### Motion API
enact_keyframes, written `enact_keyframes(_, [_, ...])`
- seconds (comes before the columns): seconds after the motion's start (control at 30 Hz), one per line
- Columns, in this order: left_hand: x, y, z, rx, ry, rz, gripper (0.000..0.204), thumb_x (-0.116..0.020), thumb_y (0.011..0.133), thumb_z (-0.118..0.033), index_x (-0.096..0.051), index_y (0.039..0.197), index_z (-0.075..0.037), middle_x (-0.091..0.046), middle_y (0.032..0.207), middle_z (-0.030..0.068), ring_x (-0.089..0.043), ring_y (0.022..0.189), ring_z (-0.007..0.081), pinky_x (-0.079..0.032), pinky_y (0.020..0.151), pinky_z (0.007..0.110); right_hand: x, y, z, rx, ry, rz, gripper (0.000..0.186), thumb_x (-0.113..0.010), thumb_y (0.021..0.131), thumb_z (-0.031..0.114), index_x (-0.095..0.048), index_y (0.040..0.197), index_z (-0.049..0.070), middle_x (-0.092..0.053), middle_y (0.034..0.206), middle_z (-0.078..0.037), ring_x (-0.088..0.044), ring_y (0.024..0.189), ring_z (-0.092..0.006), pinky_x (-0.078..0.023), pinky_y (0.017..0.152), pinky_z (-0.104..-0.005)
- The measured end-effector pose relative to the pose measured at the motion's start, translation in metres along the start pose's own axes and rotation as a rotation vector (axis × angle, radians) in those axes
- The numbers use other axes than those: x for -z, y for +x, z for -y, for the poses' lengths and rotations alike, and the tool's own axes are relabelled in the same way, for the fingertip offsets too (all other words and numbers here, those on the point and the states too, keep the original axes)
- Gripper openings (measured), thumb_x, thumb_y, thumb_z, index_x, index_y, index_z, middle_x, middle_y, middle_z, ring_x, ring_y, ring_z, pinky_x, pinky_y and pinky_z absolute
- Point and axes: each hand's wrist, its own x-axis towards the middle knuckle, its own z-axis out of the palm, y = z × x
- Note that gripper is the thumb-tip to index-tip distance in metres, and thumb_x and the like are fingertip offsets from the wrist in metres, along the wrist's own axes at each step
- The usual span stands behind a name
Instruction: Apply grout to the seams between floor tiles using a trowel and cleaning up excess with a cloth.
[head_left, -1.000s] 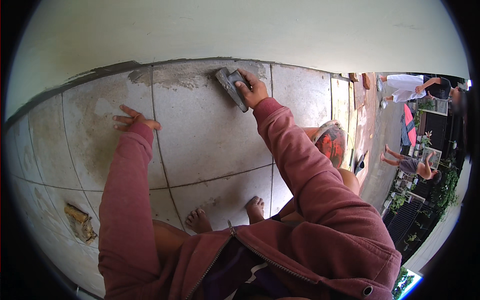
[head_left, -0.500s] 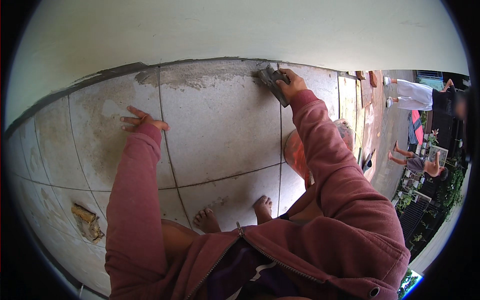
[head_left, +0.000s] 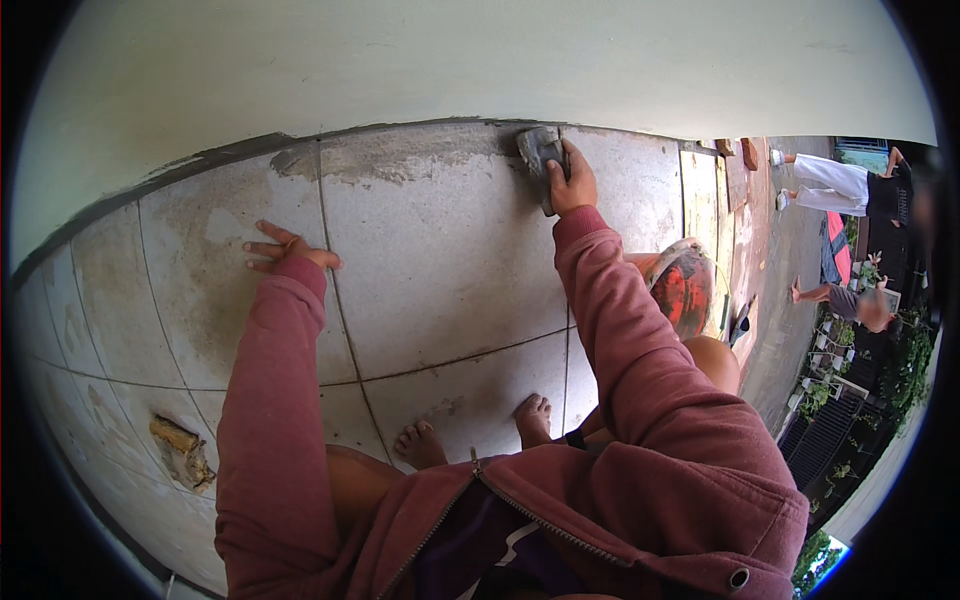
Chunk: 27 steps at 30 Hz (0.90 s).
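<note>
My right hand (head_left: 573,184) grips a grey, mortar-smeared hand trowel (head_left: 536,158) at the foot of the pale wall (head_left: 480,60). Its blade rests on or just above the tiles; I cannot tell which. To its left, a rough band of grey mortar (head_left: 425,150) runs along the joint between wall and floor. My left hand (head_left: 292,252) lies on the tiled floor (head_left: 440,260) with fingers spread, holding nothing. Dried grey smears mark the tiles around it.
A red, mortar-stained bucket (head_left: 684,290) stands beyond my right forearm. On the lower left floor lies a chunky brown piece (head_left: 176,436), perhaps wood. Bricks (head_left: 749,154) sit by the right-hand edge. Two people (head_left: 840,186) are farther off, near plants.
My right hand has shifted a little left, and the trowel has turned more upright. More of the bucket shows past my arm. One distant person has changed posture. My left hand stays put.
</note>
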Motion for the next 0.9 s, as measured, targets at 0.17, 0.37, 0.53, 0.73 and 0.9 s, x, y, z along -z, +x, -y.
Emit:
enact_keyframes(0.17, [0.001,-0.005,-0.005,0.030,0.057,0.048,0.140,-0.083,0.051,-0.038,0.029,0.130,-0.010,0.016,0.137,0.0305,0.012,0.128,0.0464,-0.007,0.103,0.056,0.004,0.024,-0.012,-0.074,-0.111,-0.031,0.044,-0.056,0.079,0.028,-0.049,0.118,0.008,-0.056,0.110,-0.017,-0.052,0.103,-0.0323,-0.042,0.086,-0.0379])
enact_keyframes(0.37, [0.001,0.000,0.001,0.020,0.043,0.031,0.136,-0.081,0.054,-0.031,0.029,0.130,-0.010,0.017,0.137,0.0308,0.012,0.127,0.0473,-0.008,0.103,0.056,-0.041,-0.005,0.083,0.052,0.003,0.096,0.044,-0.055,0.080,0.031,-0.049,0.118,0.009,-0.056,0.109,-0.017,-0.053,0.101,-0.0334,-0.042,0.086,-0.0383])
enact_keyframes(0.53, [-0.003,-0.003,-0.006,-0.052,-0.011,0.037,0.134,-0.080,0.055,-0.026,0.029,0.131,-0.010,0.018,0.137,0.0300,0.011,0.127,0.0476,-0.008,0.103,0.055,-0.065,-0.040,0.144,0.183,0.409,0.312,0.042,-0.056,0.080,0.027,-0.051,0.117,0.008,-0.056,0.108,-0.019,-0.052,0.102,-0.0346,-0.041,0.087,-0.0375])
enact_keyframes(0.73, [0.005,-0.007,0.012,-0.017,-0.091,0.045,0.131,-0.079,0.056,-0.020,0.028,0.131,-0.011,0.018,0.138,0.0289,0.009,0.127,0.0479,-0.009,0.104,0.054,-0.009,-0.015,0.033,-0.140,0.028,-0.132,0.044,-0.058,0.077,0.019,-0.047,0.118,0.007,-0.055,0.108,-0.016,-0.050,0.101,-0.0336,-0.041,0.086,-0.0410])
enact_keyframes(0.9, [-0.004,-0.003,-0.006,-0.037,-0.068,0.034,0.131,-0.079,0.056,-0.021,0.027,0.132,-0.012,0.019,0.138,0.0276,0.009,0.127,0.0484,-0.009,0.104,0.055,0.003,0.018,0.006,-0.177,-0.350,-0.087,0.050,-0.060,0.075,0.024,-0.044,0.121,0.013,-0.054,0.110,-0.013,-0.050,0.100,-0.0335,-0.043,0.083,-0.0414])
